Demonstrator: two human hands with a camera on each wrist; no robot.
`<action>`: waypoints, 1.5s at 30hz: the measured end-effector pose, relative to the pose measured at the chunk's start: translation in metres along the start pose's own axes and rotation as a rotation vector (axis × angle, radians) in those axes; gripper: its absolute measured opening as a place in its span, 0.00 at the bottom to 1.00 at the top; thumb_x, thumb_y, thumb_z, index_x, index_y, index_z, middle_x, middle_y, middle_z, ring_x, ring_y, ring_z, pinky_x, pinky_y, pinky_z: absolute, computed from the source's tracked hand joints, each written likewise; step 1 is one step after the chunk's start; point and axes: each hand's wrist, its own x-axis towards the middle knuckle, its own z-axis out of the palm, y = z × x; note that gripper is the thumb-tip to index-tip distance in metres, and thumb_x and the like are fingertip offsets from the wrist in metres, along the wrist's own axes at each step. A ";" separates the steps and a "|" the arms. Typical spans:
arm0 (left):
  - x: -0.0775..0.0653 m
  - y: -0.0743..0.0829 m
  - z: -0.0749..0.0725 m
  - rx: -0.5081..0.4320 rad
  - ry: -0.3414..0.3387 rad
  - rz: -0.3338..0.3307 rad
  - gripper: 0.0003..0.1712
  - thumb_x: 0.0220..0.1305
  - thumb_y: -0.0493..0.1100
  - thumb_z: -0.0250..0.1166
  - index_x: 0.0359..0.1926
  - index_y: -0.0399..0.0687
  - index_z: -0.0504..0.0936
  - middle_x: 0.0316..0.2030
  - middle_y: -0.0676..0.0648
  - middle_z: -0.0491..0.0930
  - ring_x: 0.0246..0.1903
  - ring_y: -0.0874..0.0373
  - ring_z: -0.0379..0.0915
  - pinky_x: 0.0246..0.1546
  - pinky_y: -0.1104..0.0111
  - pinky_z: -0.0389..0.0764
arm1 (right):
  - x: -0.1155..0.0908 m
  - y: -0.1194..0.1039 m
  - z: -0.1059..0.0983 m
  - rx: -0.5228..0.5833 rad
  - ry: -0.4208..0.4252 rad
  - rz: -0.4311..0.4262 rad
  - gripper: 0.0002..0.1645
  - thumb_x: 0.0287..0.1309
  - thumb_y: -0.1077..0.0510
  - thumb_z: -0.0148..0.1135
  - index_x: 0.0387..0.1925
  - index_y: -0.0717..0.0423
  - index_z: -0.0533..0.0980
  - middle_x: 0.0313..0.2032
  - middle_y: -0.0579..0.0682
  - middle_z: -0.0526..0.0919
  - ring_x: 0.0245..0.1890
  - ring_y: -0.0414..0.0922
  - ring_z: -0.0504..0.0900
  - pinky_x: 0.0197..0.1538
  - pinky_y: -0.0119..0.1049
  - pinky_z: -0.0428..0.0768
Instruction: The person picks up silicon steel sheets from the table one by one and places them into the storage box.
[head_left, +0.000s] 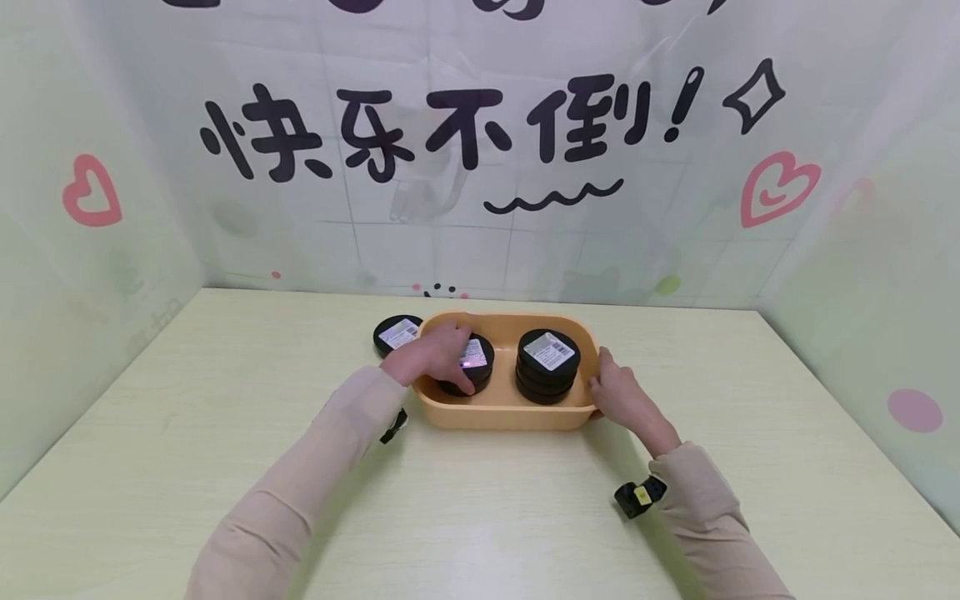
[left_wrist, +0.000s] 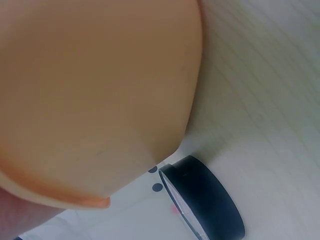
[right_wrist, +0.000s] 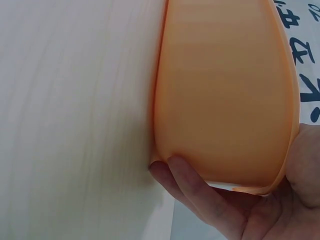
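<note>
An orange-tan plastic bin (head_left: 510,419) stands on the table with black round containers in it, white labels facing up. My left hand (head_left: 442,354) reaches over the bin's left end and grips a labelled black round container (head_left: 482,357) from above, thumb toward the front and fingers toward the back. A second stack of black round containers (head_left: 547,371) stands in the right half. My right hand (head_left: 622,393) holds the bin's right end; in the right wrist view its fingers (right_wrist: 200,190) curl under the end wall. The left wrist view shows the bin's outer wall (left_wrist: 100,90), the left fingers hidden.
Another black round container (head_left: 396,335) lies on the table, just behind and left of the bin, also close by in the left wrist view. The pale wood table (head_left: 480,517) runs back to a printed curtain (head_left: 450,242); side curtains flank it.
</note>
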 end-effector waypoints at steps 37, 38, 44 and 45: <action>-0.019 -0.001 -0.015 0.035 0.065 0.090 0.43 0.50 0.56 0.65 0.60 0.34 0.62 0.58 0.35 0.61 0.59 0.44 0.55 0.58 0.58 0.59 | -0.002 0.001 0.001 0.023 0.011 -0.013 0.30 0.60 0.67 0.38 0.62 0.72 0.44 0.47 0.78 0.67 0.24 0.49 0.80 0.24 0.36 0.78; -0.021 -0.002 -0.016 0.027 0.078 0.101 0.41 0.51 0.55 0.64 0.59 0.34 0.63 0.58 0.36 0.63 0.58 0.44 0.56 0.58 0.58 0.59 | -0.002 0.001 0.001 0.024 0.010 -0.014 0.30 0.60 0.67 0.38 0.62 0.73 0.44 0.47 0.78 0.67 0.24 0.49 0.80 0.24 0.36 0.78; -0.030 -0.009 -0.021 -0.021 0.177 0.197 0.32 0.55 0.49 0.61 0.56 0.33 0.68 0.52 0.37 0.70 0.53 0.45 0.64 0.55 0.58 0.64 | -0.001 0.001 0.001 0.021 0.001 -0.003 0.31 0.61 0.67 0.37 0.62 0.73 0.43 0.48 0.78 0.66 0.24 0.49 0.81 0.24 0.36 0.78; -0.031 -0.011 -0.022 -0.032 0.189 0.207 0.31 0.56 0.48 0.61 0.56 0.33 0.68 0.52 0.38 0.71 0.53 0.46 0.65 0.54 0.58 0.64 | -0.001 0.001 0.001 0.019 0.000 -0.001 0.31 0.61 0.67 0.37 0.62 0.73 0.42 0.49 0.78 0.65 0.24 0.49 0.81 0.24 0.36 0.78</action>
